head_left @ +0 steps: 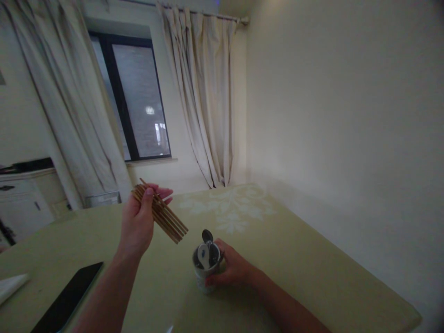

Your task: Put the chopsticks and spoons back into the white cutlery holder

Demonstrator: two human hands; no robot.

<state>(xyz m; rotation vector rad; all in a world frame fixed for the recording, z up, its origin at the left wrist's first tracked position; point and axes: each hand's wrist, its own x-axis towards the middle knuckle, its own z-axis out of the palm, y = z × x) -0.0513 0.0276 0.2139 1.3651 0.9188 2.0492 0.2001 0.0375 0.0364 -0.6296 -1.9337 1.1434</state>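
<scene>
A bundle of several brown chopsticks (168, 219) is gripped in my left hand (140, 215), raised over the table, the sticks slanting down to the right. My right hand (231, 266) is wrapped round the right side of a light-coloured cup (204, 282). Inside the cup stand spoons (204, 254), one with a dark bowl sticking up above the rim. The cup appears upright on the table. The chopstick tips are above and left of the cup, apart from it.
The green table (277, 259) has a pale floral pattern and meets a wall at the right. A dark flat device (69, 298) and a white object (12, 286) lie at the left. Behind are curtains (204, 92), a window (138, 97) and a white cabinet (26, 199).
</scene>
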